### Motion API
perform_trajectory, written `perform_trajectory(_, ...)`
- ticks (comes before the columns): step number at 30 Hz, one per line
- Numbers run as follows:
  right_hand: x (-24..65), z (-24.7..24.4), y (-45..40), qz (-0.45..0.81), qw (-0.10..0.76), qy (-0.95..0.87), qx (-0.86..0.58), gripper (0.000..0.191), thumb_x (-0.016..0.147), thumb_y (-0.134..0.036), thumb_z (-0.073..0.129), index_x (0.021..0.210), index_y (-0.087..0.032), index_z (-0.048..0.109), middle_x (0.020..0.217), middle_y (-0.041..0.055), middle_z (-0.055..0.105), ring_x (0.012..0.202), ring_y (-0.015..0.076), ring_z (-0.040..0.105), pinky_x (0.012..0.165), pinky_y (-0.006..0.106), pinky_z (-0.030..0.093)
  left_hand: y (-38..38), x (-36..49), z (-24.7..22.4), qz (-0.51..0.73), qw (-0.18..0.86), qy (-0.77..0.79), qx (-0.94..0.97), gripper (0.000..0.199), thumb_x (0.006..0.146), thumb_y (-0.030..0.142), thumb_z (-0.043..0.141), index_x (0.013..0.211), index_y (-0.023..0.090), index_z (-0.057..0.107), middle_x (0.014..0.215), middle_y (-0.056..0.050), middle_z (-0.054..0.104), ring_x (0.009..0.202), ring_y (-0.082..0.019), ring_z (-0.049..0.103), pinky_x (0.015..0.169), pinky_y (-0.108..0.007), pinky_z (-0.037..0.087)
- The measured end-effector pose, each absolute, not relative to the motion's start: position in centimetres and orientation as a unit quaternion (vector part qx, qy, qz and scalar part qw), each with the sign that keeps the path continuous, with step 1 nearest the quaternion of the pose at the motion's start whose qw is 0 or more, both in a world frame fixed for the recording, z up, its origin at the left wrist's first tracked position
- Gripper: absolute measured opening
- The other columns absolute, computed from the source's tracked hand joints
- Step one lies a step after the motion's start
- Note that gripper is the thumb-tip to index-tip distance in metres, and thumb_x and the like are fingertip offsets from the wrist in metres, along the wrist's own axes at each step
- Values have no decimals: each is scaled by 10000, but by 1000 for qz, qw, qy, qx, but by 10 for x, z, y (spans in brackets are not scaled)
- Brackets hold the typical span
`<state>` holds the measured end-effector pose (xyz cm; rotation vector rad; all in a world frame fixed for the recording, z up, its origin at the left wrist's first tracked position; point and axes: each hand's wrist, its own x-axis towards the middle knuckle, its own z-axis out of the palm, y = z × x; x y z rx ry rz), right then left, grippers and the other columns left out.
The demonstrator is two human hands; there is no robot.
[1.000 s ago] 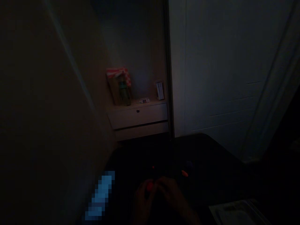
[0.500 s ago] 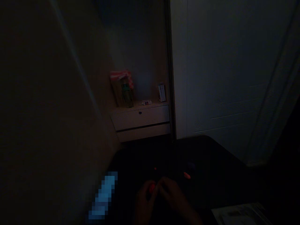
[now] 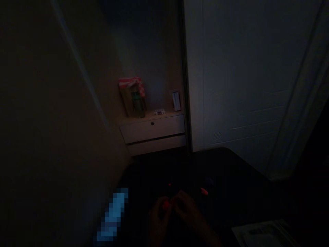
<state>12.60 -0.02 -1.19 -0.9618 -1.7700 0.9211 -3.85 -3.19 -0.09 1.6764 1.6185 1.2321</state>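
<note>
The scene is very dark. My left hand curls its fingers round a small, rounded red lump, whose kind I cannot make out. My right hand is beside it on the right, thumb and fingers pinched together close to the lump. A faint reddish patch shows at those fingertips, too dim to name. Beyond the hands, a tiny red bit lies on the black tabletop. A flat orange-red piece lies farther right, with a dim bluish-purple thing just behind it.
A glowing, pixelated bluish patch is at the left. Printed papers lie at the front right. Behind the table, a drawer unit bears a bottle, a red-and-white patterned item and a small upright box. A pale panel stands at the right.
My right fingertips have drawn slightly up and away from the red lump, and a small gap shows between the hands. The left hand still grips the lump. The view has shifted slightly.
</note>
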Motion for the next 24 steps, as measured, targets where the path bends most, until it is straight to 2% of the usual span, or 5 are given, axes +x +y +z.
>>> perform_trajectory(4,127,-9,-1,358,446,-725,-384,206,860,-120,588,963,-210,742,1008,48,674,930,191,663,812,285,499,-32,-38,-2,447,254,597,616,478,842,648,604,1007,217,728,956,-56,773,884,-225,717,815,-317,560)
perform_trajectory(10,126,-2,-5,380,436,-724,-376,180,963,-280,597,1031,-236,758,1062,55,744,998,215,692,912,322,501,-30,-41,-3,458,268,602,596,541,841,679,569,1053,205,717,1054,-88,776,1008,-261,716,911,-361,554)
perform_trajectory(21,125,-7,-7,360,407,-724,-426,176,976,-295,533,961,-217,690,993,41,736,942,208,683,857,289,487,-32,-40,-2,444,259,605,608,553,839,693,561,1050,210,730,1055,-92,772,991,-261,713,910,-375,548)
perform_trajectory(24,124,-9,-6,361,426,-706,-436,194,991,-317,487,952,-213,647,979,43,715,924,198,672,852,290,488,-31,-40,-3,447,257,606,605,580,834,715,547,1047,209,734,1064,-96,772,1005,-265,712,919,-378,546)
